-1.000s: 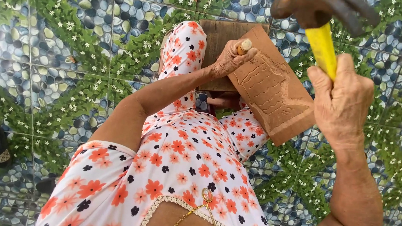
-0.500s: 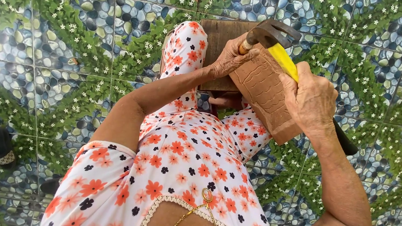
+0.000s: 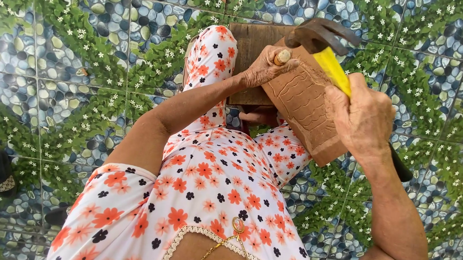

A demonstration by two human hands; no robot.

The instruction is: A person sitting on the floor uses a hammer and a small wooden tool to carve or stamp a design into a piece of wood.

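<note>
Head view shows the left hand (image 3: pixel 263 67), fingers pinching a wooden-handled chisel (image 3: pixel 283 56) against the carved board (image 3: pixel 304 105) propped on the knees. The right hand (image 3: pixel 363 118), fingers wrapped around a yellow-handled hammer (image 3: pixel 324 44), holds its head just above the chisel's butt.

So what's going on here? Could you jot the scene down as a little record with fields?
left hand: left hand grips a wooden-handled chisel, tip set on the board
right hand: right hand holds a hammer with a yellow handle, its head just above the chisel's end
workpiece: carved wooden board, tilted, propped over the lap
clothing: white floral dress
floor: tiles with a pebble and leaf pattern
</note>
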